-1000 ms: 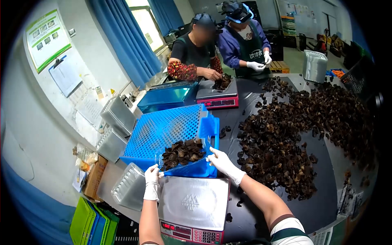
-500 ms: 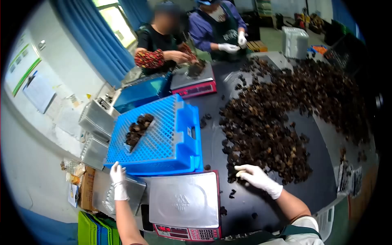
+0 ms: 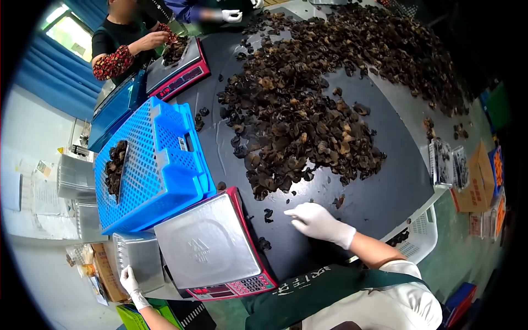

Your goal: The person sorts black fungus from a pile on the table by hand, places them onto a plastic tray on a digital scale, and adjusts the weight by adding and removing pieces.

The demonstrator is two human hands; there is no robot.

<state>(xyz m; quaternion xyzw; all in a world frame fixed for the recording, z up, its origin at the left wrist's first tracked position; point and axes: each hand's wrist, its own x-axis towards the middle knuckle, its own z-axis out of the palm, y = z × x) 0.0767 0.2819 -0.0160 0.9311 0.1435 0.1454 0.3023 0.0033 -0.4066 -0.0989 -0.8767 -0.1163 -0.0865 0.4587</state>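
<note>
Pointing across the black sheet point(image 3: 399, 190), the half-curled right hand point(image 3: 319, 222) holds nothing visible — it is near the heap of dark fungus pieces point(image 3: 308, 129). The loosely bent left hand point(image 3: 130, 281) is at the edge of the clear plastic boxes point(image 3: 142, 261) — whether gripping one, I cannot tell. Between the hands stands a scale point(image 3: 206, 242).

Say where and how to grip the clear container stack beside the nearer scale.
Probably the left edge of the clear container stack, with the left hand coming from the near left: the layered rims show there, while the nearer scale crowds its right and the blue crate its far end.
</note>
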